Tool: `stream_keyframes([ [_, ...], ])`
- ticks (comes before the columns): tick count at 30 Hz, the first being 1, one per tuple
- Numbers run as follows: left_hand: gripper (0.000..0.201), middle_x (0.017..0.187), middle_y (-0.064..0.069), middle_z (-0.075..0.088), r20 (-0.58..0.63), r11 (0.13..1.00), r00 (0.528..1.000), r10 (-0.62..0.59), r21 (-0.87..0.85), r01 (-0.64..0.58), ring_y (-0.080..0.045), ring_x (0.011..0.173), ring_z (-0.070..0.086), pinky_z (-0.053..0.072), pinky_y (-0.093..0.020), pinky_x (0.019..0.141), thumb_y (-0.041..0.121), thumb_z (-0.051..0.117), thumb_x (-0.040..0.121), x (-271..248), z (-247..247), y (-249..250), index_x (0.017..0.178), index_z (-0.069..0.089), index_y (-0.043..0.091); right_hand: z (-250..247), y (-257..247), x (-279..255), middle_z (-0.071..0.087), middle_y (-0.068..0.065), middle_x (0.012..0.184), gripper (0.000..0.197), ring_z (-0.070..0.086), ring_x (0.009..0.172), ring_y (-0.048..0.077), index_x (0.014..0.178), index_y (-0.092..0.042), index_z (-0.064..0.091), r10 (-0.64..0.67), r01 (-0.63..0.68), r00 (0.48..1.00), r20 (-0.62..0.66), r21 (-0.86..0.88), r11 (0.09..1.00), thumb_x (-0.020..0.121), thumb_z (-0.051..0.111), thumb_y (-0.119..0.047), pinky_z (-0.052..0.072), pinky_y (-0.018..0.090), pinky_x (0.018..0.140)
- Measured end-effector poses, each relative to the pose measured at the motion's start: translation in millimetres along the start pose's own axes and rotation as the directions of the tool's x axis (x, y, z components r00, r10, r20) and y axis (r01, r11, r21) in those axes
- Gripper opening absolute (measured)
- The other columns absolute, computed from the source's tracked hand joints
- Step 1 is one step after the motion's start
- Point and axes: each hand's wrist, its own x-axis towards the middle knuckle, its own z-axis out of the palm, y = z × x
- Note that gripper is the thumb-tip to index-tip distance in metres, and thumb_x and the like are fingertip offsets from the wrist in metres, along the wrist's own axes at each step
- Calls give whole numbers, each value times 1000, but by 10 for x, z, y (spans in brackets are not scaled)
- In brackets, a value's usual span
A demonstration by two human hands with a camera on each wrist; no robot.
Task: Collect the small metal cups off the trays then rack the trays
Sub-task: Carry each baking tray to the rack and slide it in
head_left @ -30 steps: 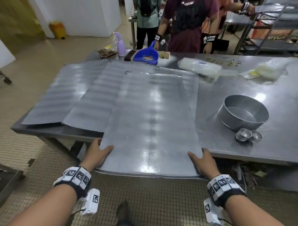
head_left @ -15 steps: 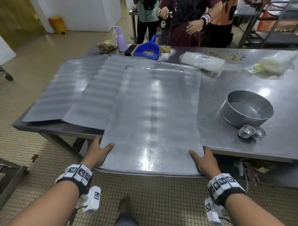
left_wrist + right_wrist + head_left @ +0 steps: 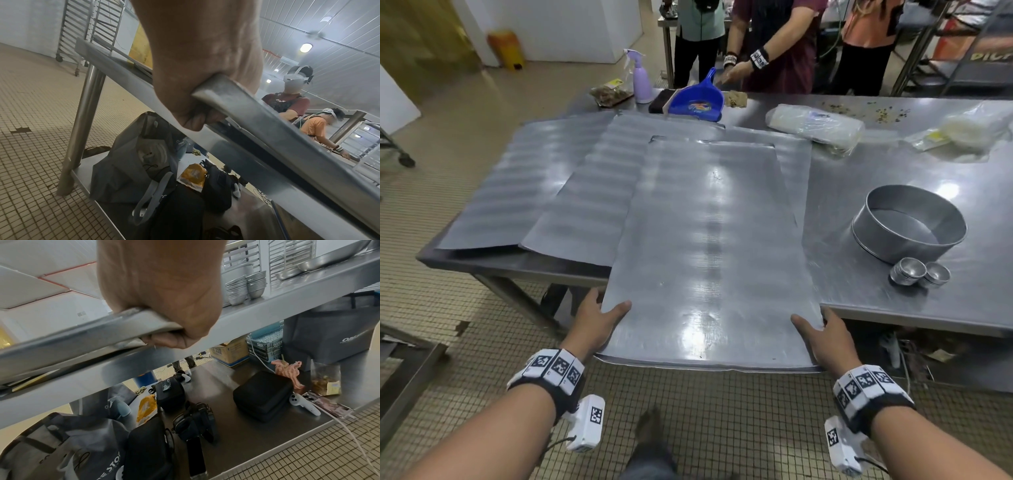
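A flat metal tray lies on top of other trays and overhangs the near edge of the steel table. My left hand grips its near left corner, thumb on top and fingers curled underneath. My right hand grips the near right corner the same way. Two more trays fan out to the left beneath it. Small metal cups stand stacked on the table right of the tray, beside a round metal pan.
At the table's far side lie a blue dustpan, a purple spray bottle and plastic bags. Several people stand behind it. Bags and cases fill the lower shelf. A wheeled tray rack stands beyond the table.
Both hands keep their hold on the tray's near corners. The tray has slid slightly towards me, and the view has shifted a little.
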Motion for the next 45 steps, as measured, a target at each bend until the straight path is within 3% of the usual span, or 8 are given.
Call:
stream_keyframes([
  [4,62,123,-5,63,-3,1000,1000,18,-22,-18,-26,110,65,58,-43,87,31,79,86,-104,29,-120,137,45,19,-39,73,-146,64,-10,101,55,65,97,17,125,-21,56,18,-19,1000,17,18,1000,82,74,-50,56,46,90],
  [13,68,127,-7,61,120,999,992,-41,24,39,-29,108,67,57,-52,93,39,83,80,-111,-121,-122,131,38,28,-197,90,-177,65,-2,109,61,67,98,20,124,-22,46,82,-97,983,163,85,992,78,81,-43,56,46,92],
  [19,76,123,-8,62,237,990,966,-108,118,81,-29,104,70,60,-52,88,38,86,76,-165,-243,-140,132,36,26,-355,98,-302,70,5,106,51,72,90,22,115,-18,53,111,-125,950,292,30,992,77,83,-33,59,34,72],
  [25,111,128,-4,63,392,983,909,-143,165,83,-25,114,65,61,-42,84,27,98,59,-205,-340,-110,144,28,27,-562,261,-218,70,5,117,80,73,98,22,125,-18,49,74,-97,886,458,27,995,59,95,-28,61,41,78],
  [29,118,134,-2,60,441,986,888,-128,157,64,-24,120,61,58,-36,88,22,97,60,-211,-326,-37,150,20,31,-561,213,-238,70,1,109,49,71,96,19,118,-21,52,23,-40,931,364,40,998,80,82,-32,56,31,73],
  [33,85,127,-3,63,319,990,945,-73,138,30,-23,113,65,51,-50,102,45,84,74,-207,-269,7,142,33,33,-490,196,-95,71,2,108,28,68,95,14,115,-17,59,-25,14,973,230,48,999,94,66,-34,53,30,80],
  [37,47,124,-5,66,192,984,981,-7,177,-28,-23,110,66,51,-52,103,44,64,95,-175,-172,41,134,47,24,-456,153,-14,67,-5,105,21,60,91,1,113,-15,60,-83,95,976,199,-54,994,99,59,-30,43,19,70],
  [45,42,116,-3,54,15,981,997,74,178,-75,-20,102,53,41,-34,85,36,53,103,-349,177,181,135,42,10,-357,233,44,73,2,96,12,68,91,19,99,-16,66,-51,41,996,75,122,992,92,65,-26,53,42,87],
])
